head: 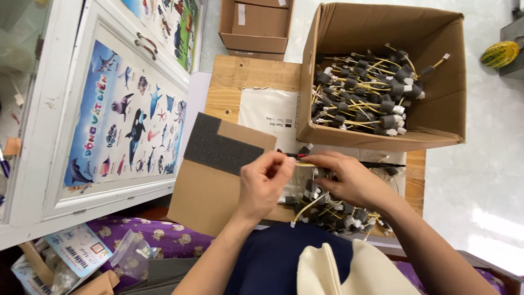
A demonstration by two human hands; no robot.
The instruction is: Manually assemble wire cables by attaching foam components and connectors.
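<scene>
My left hand [262, 183] and my right hand [349, 180] meet over a wooden board [245, 74], both pinching a short yellow wire piece [303, 164] between their fingertips. Under the hands lies a pile of small dark cylindrical parts with yellow wires [333, 210]; one yellow wire hangs down below the left hand. A brown cardboard sheet [204, 199] with a dark grey foam patch [218, 145] lies just left of my left hand.
An open cardboard box [436, 38] at the back right holds several of the same wired parts. A smaller cardboard box [256, 24] stands behind the board. A white cabinet door with a sea-animal poster [125, 120] fills the left. A white plastic bag [267, 112] lies on the board.
</scene>
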